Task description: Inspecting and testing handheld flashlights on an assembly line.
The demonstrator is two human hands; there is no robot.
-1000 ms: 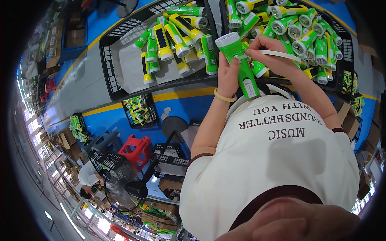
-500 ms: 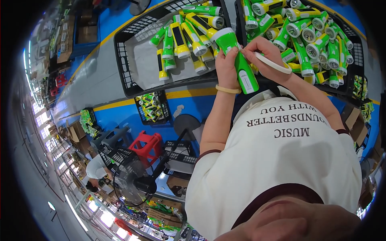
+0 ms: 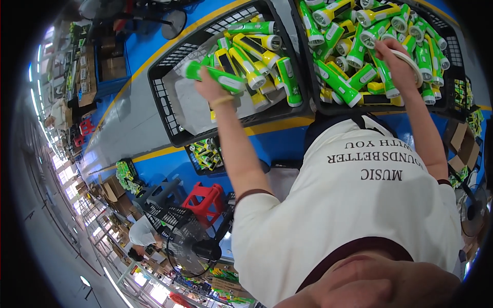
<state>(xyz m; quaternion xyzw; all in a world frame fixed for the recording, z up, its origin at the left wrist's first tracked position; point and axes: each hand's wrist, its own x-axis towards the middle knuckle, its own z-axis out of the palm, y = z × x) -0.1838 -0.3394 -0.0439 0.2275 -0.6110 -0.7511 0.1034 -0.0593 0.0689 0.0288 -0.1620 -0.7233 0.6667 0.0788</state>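
My left hand (image 3: 209, 88) is closed around a green flashlight (image 3: 226, 78), slightly blurred, above the left crate (image 3: 167, 105). Several green and yellow flashlights (image 3: 255, 50) lie under and beside it on a pale liner. One green flashlight (image 3: 290, 82) rests at that crate's right side. Over the right crate (image 3: 377, 109), my right hand (image 3: 398, 64) reaches into a heap of flashlights. Its fingers are bent together at the head of a green flashlight (image 3: 371, 37), partly hidden by the hand. A white ring (image 3: 412, 65) hangs around that hand near the wrist.
Below the left crate, a smaller crate (image 3: 205, 155) of flashlights sits on the blue floor. A red stool (image 3: 204, 203) and a black fan (image 3: 190, 249) stand farther down. A person (image 3: 141, 233) bends at the lower left. Cardboard boxes (image 3: 465, 146) are at right.
My hands have moved apart from the flashlight they shared. The left has gone left over the left crate with a green flashlight; the right has shifted right onto the heap.
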